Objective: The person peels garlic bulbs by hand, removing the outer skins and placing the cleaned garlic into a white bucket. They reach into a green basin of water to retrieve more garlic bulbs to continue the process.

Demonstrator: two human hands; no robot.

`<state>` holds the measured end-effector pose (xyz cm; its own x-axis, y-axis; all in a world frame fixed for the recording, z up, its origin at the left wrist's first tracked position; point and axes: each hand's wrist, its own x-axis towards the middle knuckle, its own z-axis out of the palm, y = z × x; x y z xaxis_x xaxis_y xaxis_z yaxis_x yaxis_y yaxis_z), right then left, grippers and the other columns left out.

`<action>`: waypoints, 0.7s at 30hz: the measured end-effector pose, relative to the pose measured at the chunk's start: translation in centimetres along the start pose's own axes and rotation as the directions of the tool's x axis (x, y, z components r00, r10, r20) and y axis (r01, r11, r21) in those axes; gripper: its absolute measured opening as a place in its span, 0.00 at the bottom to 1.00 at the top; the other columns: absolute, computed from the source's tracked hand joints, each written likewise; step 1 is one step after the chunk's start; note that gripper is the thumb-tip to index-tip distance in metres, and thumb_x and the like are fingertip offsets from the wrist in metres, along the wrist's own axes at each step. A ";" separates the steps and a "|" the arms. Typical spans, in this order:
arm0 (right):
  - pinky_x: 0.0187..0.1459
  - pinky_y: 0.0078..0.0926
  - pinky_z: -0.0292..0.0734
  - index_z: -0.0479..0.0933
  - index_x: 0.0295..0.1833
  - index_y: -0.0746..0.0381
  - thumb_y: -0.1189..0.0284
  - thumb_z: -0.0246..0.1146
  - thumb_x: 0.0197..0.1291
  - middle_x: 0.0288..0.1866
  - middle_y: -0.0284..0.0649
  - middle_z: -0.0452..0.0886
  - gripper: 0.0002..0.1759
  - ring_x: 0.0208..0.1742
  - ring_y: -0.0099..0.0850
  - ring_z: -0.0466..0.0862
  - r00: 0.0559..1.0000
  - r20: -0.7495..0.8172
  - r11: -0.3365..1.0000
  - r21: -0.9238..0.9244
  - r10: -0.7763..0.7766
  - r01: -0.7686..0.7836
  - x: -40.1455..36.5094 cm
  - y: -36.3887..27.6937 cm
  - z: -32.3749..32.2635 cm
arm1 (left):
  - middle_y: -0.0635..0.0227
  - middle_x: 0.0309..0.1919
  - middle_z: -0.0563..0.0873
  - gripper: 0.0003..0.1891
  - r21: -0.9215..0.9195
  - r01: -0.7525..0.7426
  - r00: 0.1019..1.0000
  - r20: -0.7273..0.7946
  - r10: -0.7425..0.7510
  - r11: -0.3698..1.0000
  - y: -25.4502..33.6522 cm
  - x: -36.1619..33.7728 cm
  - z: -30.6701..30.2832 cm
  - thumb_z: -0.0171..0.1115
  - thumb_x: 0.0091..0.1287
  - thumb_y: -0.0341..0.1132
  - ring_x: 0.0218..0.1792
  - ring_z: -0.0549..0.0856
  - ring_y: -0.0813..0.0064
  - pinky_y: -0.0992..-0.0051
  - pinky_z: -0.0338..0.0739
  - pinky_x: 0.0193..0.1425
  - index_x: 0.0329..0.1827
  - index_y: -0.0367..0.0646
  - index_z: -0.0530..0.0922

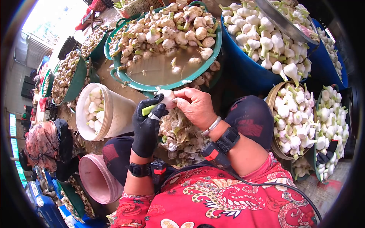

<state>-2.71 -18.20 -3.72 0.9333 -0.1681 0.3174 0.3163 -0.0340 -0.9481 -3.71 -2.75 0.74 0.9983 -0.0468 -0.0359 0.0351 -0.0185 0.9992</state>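
My left hand (147,125), in a black glove, grips a white garlic bulb (167,98) by its green stalk. My bare right hand (195,107) pinches the bulb's outer skin at its right side. Both hands hover over a heap of peeled garlic skins (180,136) lying in my lap between my knees. A silver bangle and a black wrist device sit on my right wrist; a black band sits on my left.
A green basin (167,81) of unpeeled garlic in muddy water stands ahead. A blue tub (247,68) of white bulbs is at the right, a woven basket (274,99) of peeled bulbs beside my right knee. A white bucket (118,114) lies at the left, a pink bucket (99,178) below. A person (45,146) sits far left.
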 end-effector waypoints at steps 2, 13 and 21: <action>0.36 0.27 0.77 0.79 0.40 0.65 0.78 0.62 0.54 0.31 0.41 0.81 0.07 0.31 0.33 0.82 0.994 0.090 0.985 -0.157 -0.060 0.074 0.0 -0.8 -0.8 | 0.64 0.44 0.84 0.11 0.057 -0.049 0.999 0.018 0.048 0.997 -0.3 -0.1 -0.3 0.62 0.63 0.25 0.43 0.82 0.77 0.78 0.77 0.49 0.48 0.35 0.78; 0.37 0.39 0.76 0.74 0.33 0.64 0.74 0.58 0.54 0.31 0.44 0.77 0.04 0.36 0.43 0.79 0.963 0.164 0.839 -0.474 -0.213 0.266 -0.2 -1.7 -1.1 | 0.59 0.39 0.84 0.09 0.326 -0.318 0.948 0.118 0.295 0.890 0.4 -0.9 -0.2 0.66 0.56 0.22 0.42 0.83 0.67 0.73 0.75 0.49 0.40 0.36 0.80; 0.30 0.32 0.75 0.76 0.29 0.64 0.75 0.59 0.54 0.23 0.47 0.79 0.04 0.24 0.38 0.80 0.980 -0.096 0.974 -0.127 0.176 -0.188 2.6 2.8 -2.3 | 0.63 0.42 0.84 0.11 0.300 -0.215 0.965 0.213 0.154 0.930 1.0 -3.3 -1.1 0.65 0.55 0.19 0.47 0.82 0.71 0.74 0.75 0.55 0.41 0.38 0.81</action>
<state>0.26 -21.05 -5.61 0.9537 -0.2652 0.1416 0.1111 -0.1270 -0.9857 -6.90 -1.50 1.88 0.9585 -0.2604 0.1159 -0.1960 -0.3066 0.9314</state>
